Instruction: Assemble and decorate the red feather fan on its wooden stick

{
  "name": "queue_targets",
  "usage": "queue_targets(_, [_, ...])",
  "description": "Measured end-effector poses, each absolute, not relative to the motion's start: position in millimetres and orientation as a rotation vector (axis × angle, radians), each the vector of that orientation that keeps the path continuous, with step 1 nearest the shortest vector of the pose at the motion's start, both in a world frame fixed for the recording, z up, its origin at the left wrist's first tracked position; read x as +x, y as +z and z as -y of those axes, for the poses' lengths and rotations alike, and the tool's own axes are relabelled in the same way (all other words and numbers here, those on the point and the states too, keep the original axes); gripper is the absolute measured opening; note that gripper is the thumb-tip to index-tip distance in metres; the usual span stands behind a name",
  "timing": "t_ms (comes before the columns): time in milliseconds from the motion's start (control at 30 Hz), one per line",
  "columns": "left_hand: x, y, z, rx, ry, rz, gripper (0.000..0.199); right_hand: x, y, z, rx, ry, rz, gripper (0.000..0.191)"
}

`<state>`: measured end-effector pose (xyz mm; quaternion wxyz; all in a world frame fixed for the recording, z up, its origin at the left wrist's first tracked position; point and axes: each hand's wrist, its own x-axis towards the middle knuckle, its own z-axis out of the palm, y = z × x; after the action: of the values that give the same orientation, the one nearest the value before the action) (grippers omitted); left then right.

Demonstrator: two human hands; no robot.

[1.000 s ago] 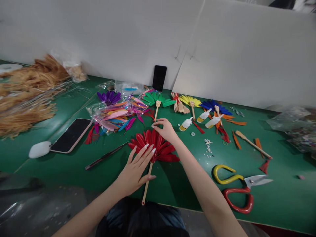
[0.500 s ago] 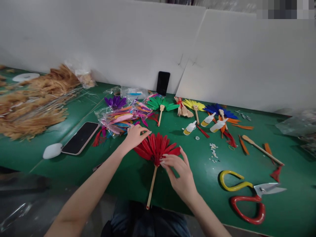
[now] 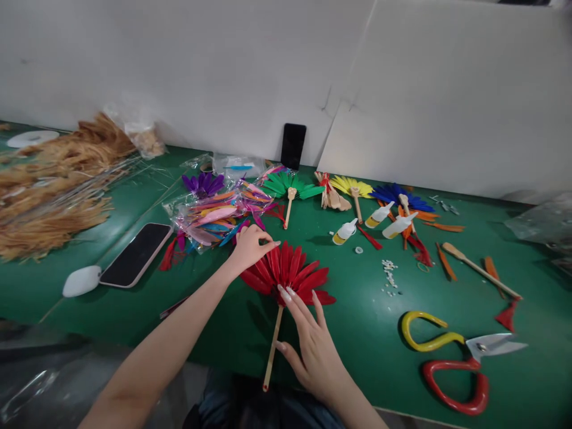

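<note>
A red feather fan [image 3: 292,268] with a thin wooden handle [image 3: 273,348] lies in front of me, its handle pointing toward me over the table's front edge. At the fan's upper left, my left hand [image 3: 251,247] has its thumb and forefinger closed in a pinch at a red feather; the other fingers are hidden behind. My right hand [image 3: 308,345] is open, palm down. Its fingertips touch the base of the feathers, and its thumb is stretched out beside the handle.
Scissors [image 3: 478,348], glue bottles [image 3: 345,231] and white beads [image 3: 389,275] lie on the right. Green [image 3: 290,186], yellow [image 3: 353,186] and blue [image 3: 404,199] fans line the back. Bagged feathers [image 3: 210,217], a phone [image 3: 135,255] and brown feathers [image 3: 67,179] are on the left.
My right hand has moved down and flattened, its fingers now spread over the feather base with the thumb by the handle. My left hand keeps its pinch. The view has shifted slightly.
</note>
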<state>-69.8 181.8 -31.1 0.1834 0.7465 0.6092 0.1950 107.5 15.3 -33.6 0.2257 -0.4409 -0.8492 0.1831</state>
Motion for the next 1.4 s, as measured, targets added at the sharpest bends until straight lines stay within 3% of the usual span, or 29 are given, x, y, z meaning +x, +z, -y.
queue_targets(700, [-69.5,-27.1,-177.6,2.099,0.748,-1.717,0.024,104.6,-36.7,-15.5,-1.307,0.392,2.455,0.07])
queue_targets(1400, [-90.3,-28.9,-177.0,2.129,0.459,-1.736,0.039,100.3,-29.5,-25.8,-1.285,0.402,2.452,0.068])
